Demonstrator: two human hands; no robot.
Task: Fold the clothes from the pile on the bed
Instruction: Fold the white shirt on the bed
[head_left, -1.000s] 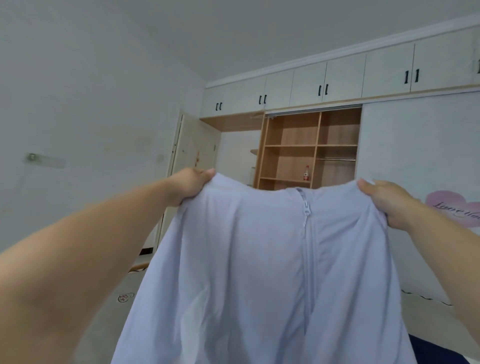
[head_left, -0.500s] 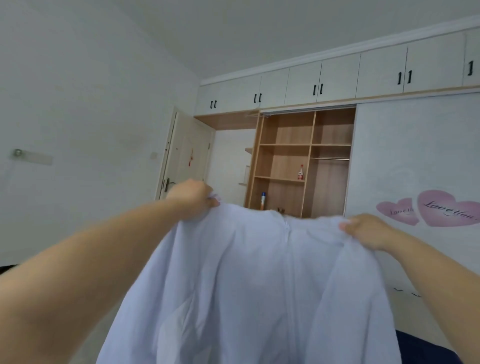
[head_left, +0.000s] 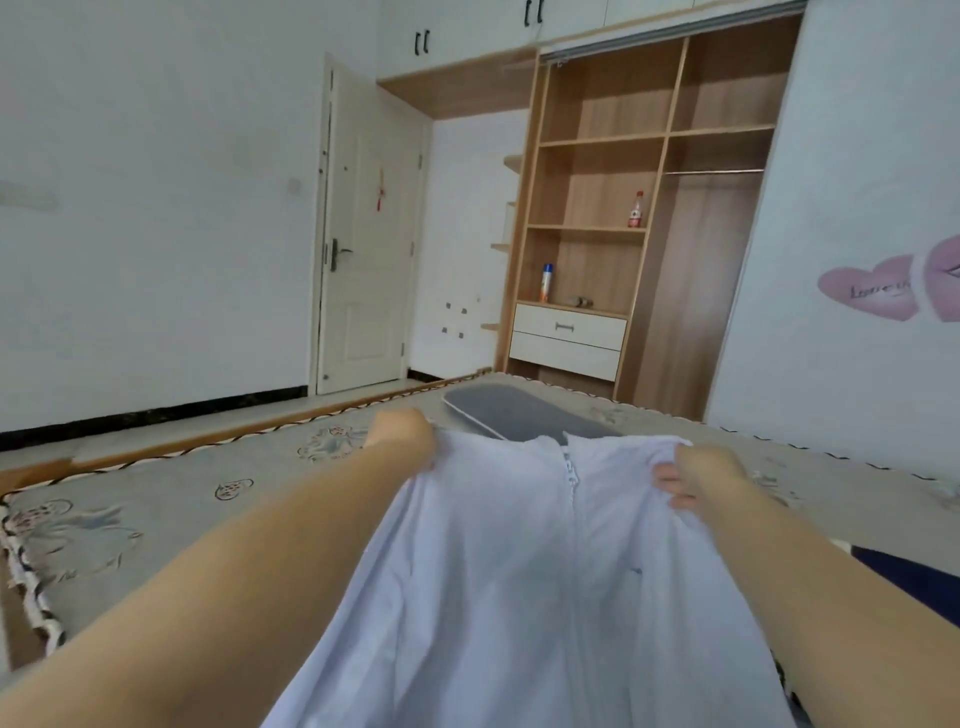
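A pale lilac garment (head_left: 519, 571) with a zip down its middle stretches away from me over the bed (head_left: 156, 509). My left hand (head_left: 402, 436) grips its far left corner and my right hand (head_left: 696, 475) grips its far right corner, fingers curled into the cloth. Both arms reach forward at about the same height, low over the mattress. The garment's near end runs out of view at the bottom.
A grey folded item (head_left: 519, 410) lies on the bed just beyond the garment. A dark blue cloth (head_left: 914, 577) shows at the right edge. Behind stand an open wooden wardrobe (head_left: 623, 208) with bottles, and a white door (head_left: 369, 234).
Both hands have come down with the garment from chest height to just above the mattress. My view has tilted downward, so the bed now shows.
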